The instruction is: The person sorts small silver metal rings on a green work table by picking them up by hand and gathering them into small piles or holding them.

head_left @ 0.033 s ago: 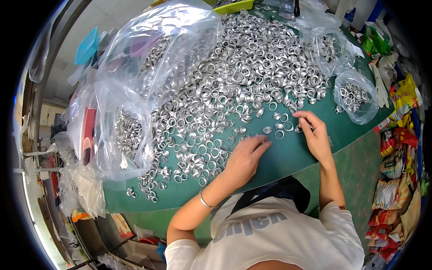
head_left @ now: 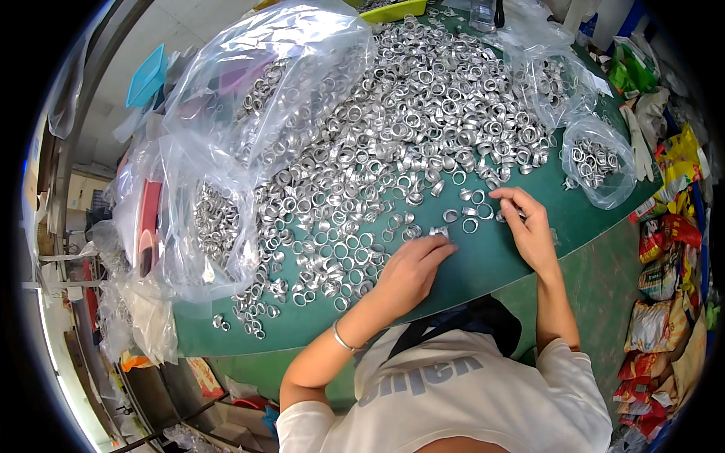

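My left hand [head_left: 414, 270], with a bangle at the wrist, is low over the green table. Its fingers are drawn together, with silvery metal rings [head_left: 439, 232] right at the fingertips; what they grip is hidden. To the right, my right hand [head_left: 529, 223] rests at the table with its index finger stretched out and the thumb apart. A metal ring shows in the gap below that finger. Between the hands lie a few loose rings [head_left: 470, 226]. A large heap of metal rings [head_left: 423, 113] spreads beyond both hands and down to the left.
Clear plastic bags [head_left: 192, 151] cover the heap's left side. A small bag of rings [head_left: 594, 164] sits at the right, beside a pale glove [head_left: 638, 143]. A yellow-green tray [head_left: 393, 11] stands at the back. Colourful packages [head_left: 657, 325] are piled right of the table [head_left: 483, 264].
My left hand's fingers have shifted slightly down and drawn together, uncovering rings at their tips. My right hand has stayed almost still.
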Demonstrator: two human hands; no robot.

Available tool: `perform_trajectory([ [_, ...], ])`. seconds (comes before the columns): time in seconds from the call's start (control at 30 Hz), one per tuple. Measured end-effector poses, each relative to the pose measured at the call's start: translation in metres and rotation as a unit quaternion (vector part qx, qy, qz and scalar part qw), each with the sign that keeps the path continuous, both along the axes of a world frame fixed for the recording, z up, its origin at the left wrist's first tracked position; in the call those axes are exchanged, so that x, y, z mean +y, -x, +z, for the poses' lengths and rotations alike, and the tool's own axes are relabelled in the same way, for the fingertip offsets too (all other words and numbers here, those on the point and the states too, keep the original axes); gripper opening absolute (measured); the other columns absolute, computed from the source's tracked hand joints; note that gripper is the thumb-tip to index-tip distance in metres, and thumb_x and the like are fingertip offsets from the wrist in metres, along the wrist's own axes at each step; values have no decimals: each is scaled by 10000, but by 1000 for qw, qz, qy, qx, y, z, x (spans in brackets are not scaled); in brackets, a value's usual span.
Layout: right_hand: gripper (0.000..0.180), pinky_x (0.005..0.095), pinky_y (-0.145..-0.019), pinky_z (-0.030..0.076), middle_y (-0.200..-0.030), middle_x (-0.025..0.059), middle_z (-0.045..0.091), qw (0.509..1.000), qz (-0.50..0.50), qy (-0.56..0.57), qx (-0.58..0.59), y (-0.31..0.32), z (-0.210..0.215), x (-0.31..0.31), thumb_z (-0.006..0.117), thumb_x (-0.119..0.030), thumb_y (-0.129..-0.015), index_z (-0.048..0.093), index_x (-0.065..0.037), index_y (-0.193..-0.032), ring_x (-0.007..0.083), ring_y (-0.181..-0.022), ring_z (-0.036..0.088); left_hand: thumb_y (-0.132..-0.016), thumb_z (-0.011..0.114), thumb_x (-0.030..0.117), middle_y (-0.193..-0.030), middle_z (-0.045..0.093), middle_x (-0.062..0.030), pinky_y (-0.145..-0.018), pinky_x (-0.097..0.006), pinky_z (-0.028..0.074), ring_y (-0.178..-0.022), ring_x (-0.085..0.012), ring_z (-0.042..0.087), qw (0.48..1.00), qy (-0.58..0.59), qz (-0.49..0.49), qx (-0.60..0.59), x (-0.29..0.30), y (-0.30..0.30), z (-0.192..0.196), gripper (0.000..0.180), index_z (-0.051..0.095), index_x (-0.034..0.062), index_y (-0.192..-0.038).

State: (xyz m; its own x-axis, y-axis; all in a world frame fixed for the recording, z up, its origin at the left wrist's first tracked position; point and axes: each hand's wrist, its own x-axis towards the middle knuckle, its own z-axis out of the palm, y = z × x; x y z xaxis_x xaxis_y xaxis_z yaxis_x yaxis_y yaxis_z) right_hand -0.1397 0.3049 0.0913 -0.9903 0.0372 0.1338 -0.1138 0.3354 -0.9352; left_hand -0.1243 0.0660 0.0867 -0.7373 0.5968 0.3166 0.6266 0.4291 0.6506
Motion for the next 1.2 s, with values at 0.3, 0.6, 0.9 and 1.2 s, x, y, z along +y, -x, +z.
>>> perform_trajectory([
  [0.3,179,282,-613,419,-745,67,547,997,59,-45,15,0,10,-22,630,-1,-842,649,7,-1020,155,-663,510,-775,702,62,-1076,549,-96,-844,-403,339,-992,-275,501,969,92,221,54,-6,-5,-1,347,610,46,-1109],
  [0.6,335,389,-572,477,-916,82,567,946,140,-278,93,-3,8,-56,692,-65,-778,634,-75,-1109,274,-693,620,-745,756,190,-1181,481,-106,-881,-432,316,-1083,-298,442,964,134,228,38,7,0,-2,458,593,63,-1153],
  [0.9,248,325,-519,452,-997,59,579,985,55,-146,75,3,3,-43,684,-67,-824,601,-59,-1057,192,-656,610,-726,754,104,-1203,490,-114,-898,-424,339,-1105,-307,457,975,85,207,4,-5,2,-3,440,600,53,-1136],
  [1.2,238,179,-394,329,-1052,110,579,838,22,526,-144,10,-13,-22,526,-98,-954,526,16,-1163,88,-643,495,-777,729,108,-1156,535,-104,-880,-401,347,-1055,-287,494,964,85,253,7,-11,-4,0,416,594,40,-1165],
])
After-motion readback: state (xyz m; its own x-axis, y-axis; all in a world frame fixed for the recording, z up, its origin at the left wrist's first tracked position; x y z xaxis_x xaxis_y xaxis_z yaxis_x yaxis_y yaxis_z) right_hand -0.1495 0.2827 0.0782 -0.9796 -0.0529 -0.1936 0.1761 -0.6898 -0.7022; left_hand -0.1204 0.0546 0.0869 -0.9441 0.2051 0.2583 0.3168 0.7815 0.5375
